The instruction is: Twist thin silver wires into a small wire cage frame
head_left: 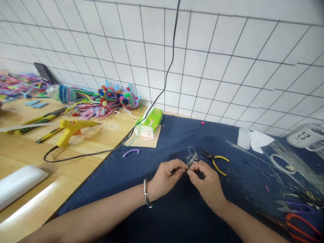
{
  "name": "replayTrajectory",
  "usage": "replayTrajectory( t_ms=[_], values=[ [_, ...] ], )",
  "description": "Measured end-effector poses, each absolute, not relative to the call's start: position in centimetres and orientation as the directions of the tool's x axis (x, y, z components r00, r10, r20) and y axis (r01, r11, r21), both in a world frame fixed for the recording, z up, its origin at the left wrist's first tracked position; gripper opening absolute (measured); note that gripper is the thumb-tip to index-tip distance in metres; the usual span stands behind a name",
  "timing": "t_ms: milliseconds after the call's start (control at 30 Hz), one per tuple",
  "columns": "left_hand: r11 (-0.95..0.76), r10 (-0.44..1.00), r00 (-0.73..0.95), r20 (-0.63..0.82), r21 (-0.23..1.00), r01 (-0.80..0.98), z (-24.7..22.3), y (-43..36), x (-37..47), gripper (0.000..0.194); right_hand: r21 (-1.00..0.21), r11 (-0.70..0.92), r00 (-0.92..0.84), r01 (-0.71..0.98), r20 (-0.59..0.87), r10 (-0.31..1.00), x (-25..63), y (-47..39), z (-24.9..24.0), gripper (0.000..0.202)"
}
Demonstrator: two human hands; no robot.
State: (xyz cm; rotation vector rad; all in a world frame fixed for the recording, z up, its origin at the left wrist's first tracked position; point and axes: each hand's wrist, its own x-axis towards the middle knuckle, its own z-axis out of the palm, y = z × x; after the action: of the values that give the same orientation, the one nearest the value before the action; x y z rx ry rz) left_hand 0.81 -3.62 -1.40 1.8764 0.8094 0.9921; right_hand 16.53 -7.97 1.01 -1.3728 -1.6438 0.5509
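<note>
My left hand (168, 177), with a silver bangle at the wrist, pinches the lower edge of a small tangle of bent silver wire (192, 157). Fingertips of my right hand (206, 182) close on the same wire piece from the other side, almost touching the left ones. Loops of the wire stick up above both hands, while its lower end is hidden between the fingers. Just right of it, a pair of yellow-handled pliers (218, 163) lies on the dark blue cloth (157, 206).
On the wooden table at left are a yellow glue gun (66, 132), cutters (40, 120) and colourful pipe-cleaner pieces (108, 101). A green tissue pack (153, 120) sits at the back. Loose wires (298, 162), purple snips (297, 207), red-handled scissors (301, 226) and a mug (302, 137) are at right.
</note>
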Motion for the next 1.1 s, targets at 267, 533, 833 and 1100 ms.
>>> replayTrajectory(
  t_ms=[267,533,833,1100],
  values=[
    [-0.502,0.774,0.507,0.378,0.855,0.130,-1.2,-3.3,0.7,0.014,-0.655,0.410,-0.057,0.635,0.490,0.870,16.9,-8.1,1.4,0.012],
    [-0.313,0.833,0.498,0.241,0.947,0.066,-1.1,-3.9,1.3,0.010,-0.430,0.515,-0.167,0.742,0.625,0.763,17.7,-7.4,1.0,0.012],
    [0.007,0.898,0.439,0.037,0.995,-0.097,-1.2,-3.4,1.8,0.015,-0.169,0.603,-0.352,0.780,0.678,0.645,18.3,-7.8,1.2,0.012],
    [0.008,0.884,0.466,0.016,0.999,-0.048,-1.7,-3.4,1.6,0.013,0.028,0.618,-0.494,0.785,0.631,0.598,18.3,-7.6,0.4,0.018]
  ],
)
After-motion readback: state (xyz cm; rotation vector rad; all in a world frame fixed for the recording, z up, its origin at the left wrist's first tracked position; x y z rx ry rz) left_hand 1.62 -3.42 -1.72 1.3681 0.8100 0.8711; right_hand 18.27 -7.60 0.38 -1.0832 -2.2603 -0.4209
